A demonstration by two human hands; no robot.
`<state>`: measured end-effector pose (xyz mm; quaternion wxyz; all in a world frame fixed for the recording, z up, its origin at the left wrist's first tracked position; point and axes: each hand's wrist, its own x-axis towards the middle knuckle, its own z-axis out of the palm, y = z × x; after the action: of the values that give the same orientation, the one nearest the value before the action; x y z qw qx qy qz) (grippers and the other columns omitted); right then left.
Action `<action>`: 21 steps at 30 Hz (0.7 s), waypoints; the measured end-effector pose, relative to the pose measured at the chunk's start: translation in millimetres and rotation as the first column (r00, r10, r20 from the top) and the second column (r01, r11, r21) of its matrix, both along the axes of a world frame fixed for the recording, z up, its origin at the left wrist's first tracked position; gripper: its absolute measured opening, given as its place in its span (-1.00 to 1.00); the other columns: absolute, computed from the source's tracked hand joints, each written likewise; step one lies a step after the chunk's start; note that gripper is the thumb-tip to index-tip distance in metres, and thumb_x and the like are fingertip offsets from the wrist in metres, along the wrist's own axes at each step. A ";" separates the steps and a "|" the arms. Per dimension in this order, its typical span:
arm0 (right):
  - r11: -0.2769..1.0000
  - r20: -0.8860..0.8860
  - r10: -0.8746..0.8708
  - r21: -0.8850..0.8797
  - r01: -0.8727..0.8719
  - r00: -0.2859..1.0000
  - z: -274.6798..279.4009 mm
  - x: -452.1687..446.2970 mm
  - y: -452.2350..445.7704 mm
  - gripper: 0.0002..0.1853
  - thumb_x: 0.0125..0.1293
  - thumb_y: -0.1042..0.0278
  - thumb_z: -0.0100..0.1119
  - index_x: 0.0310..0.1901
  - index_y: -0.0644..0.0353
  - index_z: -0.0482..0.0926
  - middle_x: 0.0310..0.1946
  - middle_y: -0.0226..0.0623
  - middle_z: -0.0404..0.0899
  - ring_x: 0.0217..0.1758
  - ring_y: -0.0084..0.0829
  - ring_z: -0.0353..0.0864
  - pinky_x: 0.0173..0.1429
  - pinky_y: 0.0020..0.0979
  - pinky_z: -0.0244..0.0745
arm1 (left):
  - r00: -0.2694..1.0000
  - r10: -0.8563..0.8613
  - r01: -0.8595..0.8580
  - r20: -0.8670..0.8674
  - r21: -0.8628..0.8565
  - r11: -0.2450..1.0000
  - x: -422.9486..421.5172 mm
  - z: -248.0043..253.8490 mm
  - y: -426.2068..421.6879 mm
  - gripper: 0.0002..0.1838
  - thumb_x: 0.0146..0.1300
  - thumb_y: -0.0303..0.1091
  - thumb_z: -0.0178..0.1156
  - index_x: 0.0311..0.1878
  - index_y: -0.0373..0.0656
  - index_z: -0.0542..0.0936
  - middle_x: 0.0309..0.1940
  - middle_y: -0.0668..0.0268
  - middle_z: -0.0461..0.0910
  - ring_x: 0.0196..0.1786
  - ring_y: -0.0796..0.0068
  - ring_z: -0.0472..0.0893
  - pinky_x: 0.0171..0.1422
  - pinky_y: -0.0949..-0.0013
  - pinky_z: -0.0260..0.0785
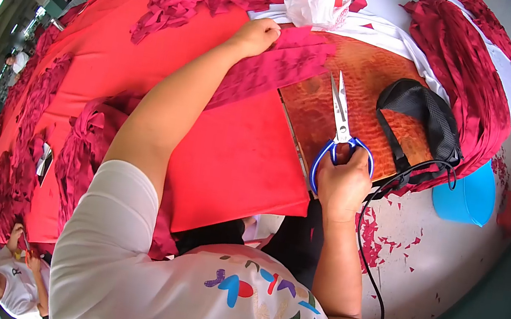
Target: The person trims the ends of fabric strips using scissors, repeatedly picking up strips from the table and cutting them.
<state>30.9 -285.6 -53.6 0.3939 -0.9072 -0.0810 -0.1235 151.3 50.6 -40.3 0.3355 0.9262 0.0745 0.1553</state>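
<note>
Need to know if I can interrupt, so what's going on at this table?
A person at a table spread with bright red cloth holds blue-handled scissors in the right hand, blades parted over the wooden surface and away from the cloth. The left hand, fingers curled, is at the edge of some darker red strips. Small red scraps lie on the floor.
</note>
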 end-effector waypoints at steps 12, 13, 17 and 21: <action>0.379 -0.294 0.622 0.924 0.049 0.726 44.4 -44.8 -36.7 -0.69 0.14 0.39 0.42 -0.25 0.24 0.44 -0.19 -0.11 0.64 -0.17 -0.37 0.68 -0.27 -0.42 0.72 | 0.781 -0.619 0.330 -0.086 -0.785 0.525 -214.5 48.9 -136.0 -0.85 0.46 -0.36 0.02 -0.11 -0.22 0.51 -0.27 0.48 0.54 -0.20 0.75 0.45 -0.04 0.56 0.32; 0.366 -0.296 0.644 0.929 0.056 0.706 38.3 -51.2 -34.2 -0.73 0.14 0.46 0.41 -0.26 0.22 0.44 -0.24 -0.18 0.63 -0.21 -0.39 0.68 -0.28 -0.41 0.72 | 0.771 -0.631 0.325 -0.088 -0.797 0.509 -224.7 44.4 -142.3 -0.85 0.46 -0.36 0.02 -0.10 -0.22 0.51 -0.27 0.49 0.52 -0.19 0.76 0.45 -0.04 0.56 0.32; 0.357 -0.299 0.531 0.927 0.110 0.793 30.5 -67.9 -27.7 -0.76 0.14 0.58 0.37 -0.29 0.18 0.44 -0.45 -0.39 0.55 -0.46 -0.54 0.59 -0.44 -0.54 0.56 | 0.746 -0.649 0.280 -0.149 -0.814 0.508 -241.6 38.8 -160.9 -0.78 0.42 -0.32 0.12 -0.02 -0.27 0.51 -0.19 0.40 0.55 -0.10 0.69 0.49 0.03 0.51 0.35; 0.573 -0.249 0.429 0.818 -0.048 0.868 19.5 -65.2 -33.3 -0.72 0.11 0.57 0.39 -0.32 0.20 0.40 -0.51 -0.45 0.49 -0.58 -0.67 0.42 -0.53 -0.60 0.28 | 0.783 -0.611 0.458 -0.117 -0.557 0.693 -223.4 22.9 -174.2 -0.64 0.32 -0.27 0.26 0.06 -0.31 0.51 -0.15 0.36 0.56 -0.09 0.64 0.51 0.05 0.50 0.37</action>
<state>-34.3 -318.9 -34.1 0.7734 -0.6220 -0.0561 0.1088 -72.2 -123.6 -17.4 0.5789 0.7991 -0.1150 -0.1142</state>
